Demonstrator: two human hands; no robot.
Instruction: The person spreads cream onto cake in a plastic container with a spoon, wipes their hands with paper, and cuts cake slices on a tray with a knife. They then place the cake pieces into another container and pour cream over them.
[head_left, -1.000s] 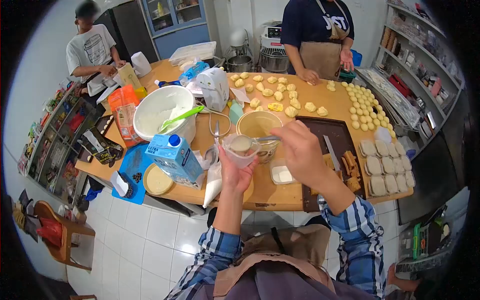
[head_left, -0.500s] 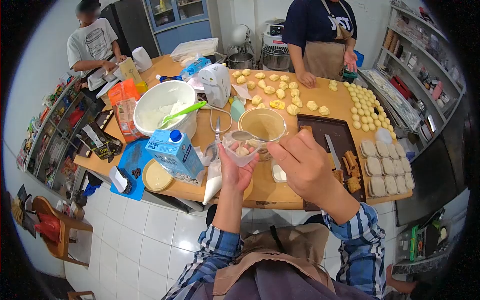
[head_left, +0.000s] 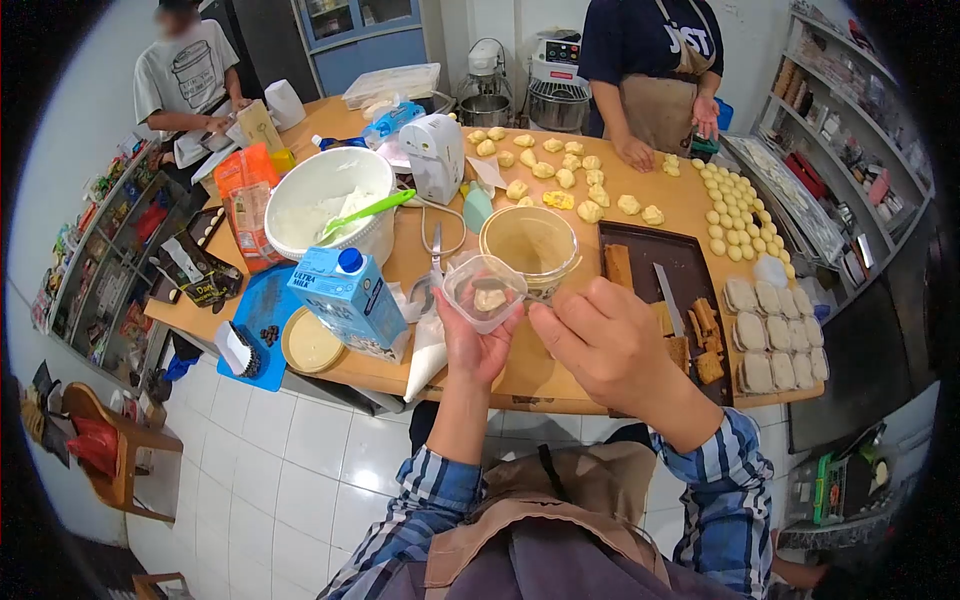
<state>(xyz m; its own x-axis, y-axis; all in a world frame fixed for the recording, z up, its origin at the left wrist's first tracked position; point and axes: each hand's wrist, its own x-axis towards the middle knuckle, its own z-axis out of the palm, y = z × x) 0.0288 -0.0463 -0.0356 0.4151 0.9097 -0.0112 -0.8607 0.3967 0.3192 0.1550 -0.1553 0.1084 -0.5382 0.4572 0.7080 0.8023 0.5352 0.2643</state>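
Note:
My left hand (head_left: 478, 345) holds a small clear plastic cup (head_left: 484, 292) with a dab of pale beige cream in its bottom. To its right, my right hand (head_left: 600, 345) has its fingers pinched together; the spoon it held is hard to make out now. Just behind the cup stands an open tub (head_left: 528, 245) of beige cream. A filled piping bag (head_left: 427, 355) lies below my left hand, beside a blue and white milk carton (head_left: 352, 305).
A white mixing bowl (head_left: 330, 200) with a green spatula stands left. Dough pieces (head_left: 565, 178) lie at the back. A dark tray (head_left: 665, 290) with a knife and cake pieces is at right, beside filled containers (head_left: 775, 335). Two people stand across the table.
The spoon was over the cup in my right hand and is no longer clearly visible. A dab of cream shows in the cup. My right hand has moved slightly down.

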